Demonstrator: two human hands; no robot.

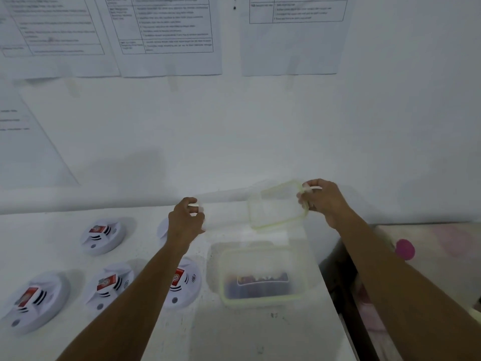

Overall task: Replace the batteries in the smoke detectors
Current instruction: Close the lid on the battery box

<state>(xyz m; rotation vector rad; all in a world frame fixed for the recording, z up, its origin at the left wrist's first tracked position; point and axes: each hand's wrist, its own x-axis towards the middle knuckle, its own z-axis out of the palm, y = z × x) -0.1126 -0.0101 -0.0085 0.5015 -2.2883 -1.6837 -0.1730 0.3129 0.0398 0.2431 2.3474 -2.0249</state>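
- Five smoke detectors (102, 237) lie face up on the left half of the white counter (234, 334). Each is round and white, and those fully in view carry a red label.
- Printed sheets (166, 35) hang on the wall (260, 126) behind the counter.
- Left hand (186, 220) is raised over the rear detector and hides most of it. Its fingers are curled with something pale at the fingertips, too blurred to tell whether it holds anything.
- One detector lies partly under the left forearm, just beside the container (263, 274).
- That container is clear plastic with a pale green rim. It stands open near the counter's right edge, with dark batteries (260, 281) lying inside.
- Behind and above the container, the lid (277, 204) is off, held tilted in the air.
- Right hand (322, 201) grips the lid at its right edge, fingers curled round the rim, well apart from the left hand.
- Farthest right, beyond the counter's edge, a pink round object (404, 248) sits on a pale surface.
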